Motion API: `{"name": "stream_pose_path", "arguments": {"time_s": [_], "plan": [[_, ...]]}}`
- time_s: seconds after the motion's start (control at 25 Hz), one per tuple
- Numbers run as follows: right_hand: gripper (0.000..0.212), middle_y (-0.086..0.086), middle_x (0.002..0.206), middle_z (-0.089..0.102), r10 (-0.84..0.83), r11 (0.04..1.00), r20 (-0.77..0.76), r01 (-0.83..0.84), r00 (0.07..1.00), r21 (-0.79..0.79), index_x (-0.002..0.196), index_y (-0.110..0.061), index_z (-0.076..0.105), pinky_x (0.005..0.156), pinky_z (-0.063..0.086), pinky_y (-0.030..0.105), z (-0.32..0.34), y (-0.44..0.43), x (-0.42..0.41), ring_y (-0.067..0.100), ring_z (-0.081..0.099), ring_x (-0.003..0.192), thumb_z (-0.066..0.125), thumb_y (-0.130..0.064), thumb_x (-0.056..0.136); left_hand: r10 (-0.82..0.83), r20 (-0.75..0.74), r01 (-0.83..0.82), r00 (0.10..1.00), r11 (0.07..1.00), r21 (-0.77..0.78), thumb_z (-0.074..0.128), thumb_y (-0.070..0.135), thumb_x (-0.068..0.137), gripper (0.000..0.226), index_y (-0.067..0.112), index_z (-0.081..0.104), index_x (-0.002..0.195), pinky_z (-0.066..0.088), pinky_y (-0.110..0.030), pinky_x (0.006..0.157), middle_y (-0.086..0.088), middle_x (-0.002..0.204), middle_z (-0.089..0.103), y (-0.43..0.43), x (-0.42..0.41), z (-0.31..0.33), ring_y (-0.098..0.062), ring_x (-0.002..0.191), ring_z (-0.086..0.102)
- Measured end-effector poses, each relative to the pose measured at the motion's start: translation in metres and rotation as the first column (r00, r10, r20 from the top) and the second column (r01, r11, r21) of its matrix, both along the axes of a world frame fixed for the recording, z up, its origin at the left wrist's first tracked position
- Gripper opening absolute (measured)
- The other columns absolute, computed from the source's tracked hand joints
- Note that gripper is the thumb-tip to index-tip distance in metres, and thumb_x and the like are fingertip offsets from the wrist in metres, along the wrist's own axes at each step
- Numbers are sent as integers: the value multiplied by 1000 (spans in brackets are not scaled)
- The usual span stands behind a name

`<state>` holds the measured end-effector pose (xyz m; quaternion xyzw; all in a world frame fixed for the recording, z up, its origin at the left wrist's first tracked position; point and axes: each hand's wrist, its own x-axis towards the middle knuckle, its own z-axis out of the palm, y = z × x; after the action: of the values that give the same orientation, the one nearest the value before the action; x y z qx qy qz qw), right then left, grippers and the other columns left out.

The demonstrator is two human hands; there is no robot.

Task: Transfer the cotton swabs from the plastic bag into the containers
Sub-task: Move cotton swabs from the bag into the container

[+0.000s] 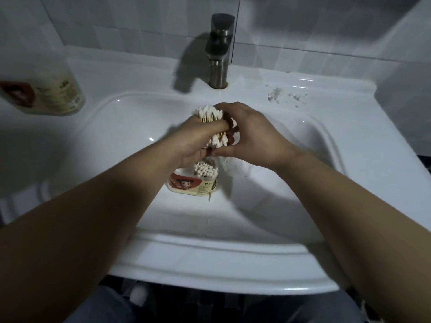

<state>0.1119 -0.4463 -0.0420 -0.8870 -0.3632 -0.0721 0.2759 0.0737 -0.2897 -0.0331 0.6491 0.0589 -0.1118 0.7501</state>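
A dark metal faucet (220, 50) stands at the back of a white sink (210, 259), against a grey tiled wall (116, 19). White scraps (277, 95) lie on its rim, right of the faucet

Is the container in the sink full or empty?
Nearly full: the container has white swab tips packed across its open top.

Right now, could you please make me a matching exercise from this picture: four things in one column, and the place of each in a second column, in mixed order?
Column A
1. bundle of cotton swabs
2. container
3. bottle
4. faucet

Column B
a. on the ledge, far left
b. standing in the sink, swabs inside
c. gripped in the left hand
d. behind the basin, by the tiled wall

Pairs: 1-c, 2-b, 3-a, 4-d.
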Motion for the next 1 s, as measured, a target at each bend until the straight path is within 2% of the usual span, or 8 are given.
{"name": "stream_pose_path", "arguments": {"time_s": [0.2,0.32,0.4,0.48,0.6,0.72,0.88,1.0], "plan": [[96,-3,131,58,-8,999,-88,10,996,31,143,-17,49,101,48,30,3,-1,-4,10,55,115,94,-47,63,9,-13,-9,1000,1000,16,62,7,96,15,16,66,86,44,-20,45,1,65,66,-4,-3,3,-11,58,64],[115,0,151,50,-17,999,-166,10,986,-45,157,-19,32,111,36,24,9,-8,-6,13,46,137,90,-57,64,105,-21,-104,994,993,51,64,10,96,10,15,66,88,51,-22,50,3,61,62,-2,0,2,-10,56,63],[120,-2,149,53,-43,988,-261,2,964,-154,161,-24,20,103,34,19,10,-11,-7,13,48,136,86,-59,68,161,-18,-160,987,986,47,66,12,96,8,13,66,88,55,-26,59,3,60,62,3,4,-1,-11,56,62],[106,-5,123,67,-96,958,-316,2,944,-286,161,-29,23,90,38,20,6,-14,-6,15,61,117,85,-49,76,190,-25,-189,981,981,53,68,14,96,6,13,66,91,56,-28,64,2,63,64,8,8,-5,-12,59,63],[69,-16,85,58,-112,921,-266,-1,958,-389,148,-30,50,71,37,11,5,-13,-1,10,62,90,72,-15,84,188,-33,-184,982,977,104,70,16,94,5,13,67,92,58,-29,65,0,68,66,10,10,-9,-14,63,65],[54,-19,80,47,-58,880,-196,-42,979,-473,120,-29,76,76,41,14,7,-11,1,10,56,89,56,1,80,168,-9,-163,986,968,193,71,15,92,6,12,69,88,59,-32,68,-2,70,68,9,10,-12,-17,66,66],[18,4,93,74,-148,793,-303,-70,942,-606,88,-14,81,83,57,36,3,-8,-2,22,69,92,64,-18,84,148,15,-147,989,952,268,71,15,91,8,12,70,84,57,-31,65,-4,68,68,10,11,-15,-18,62,66],[27,5,87,75,-180,757,-356,-102,917,-646,86,-15,79,75,54,32,-4,-1,-10,24,69,85,60,-33,91,145,10,-140,989,937,321,72,15,89,4,12,71,86,56,-32,65,-5,69,69,13,10,-17,-18,63,66]]}}
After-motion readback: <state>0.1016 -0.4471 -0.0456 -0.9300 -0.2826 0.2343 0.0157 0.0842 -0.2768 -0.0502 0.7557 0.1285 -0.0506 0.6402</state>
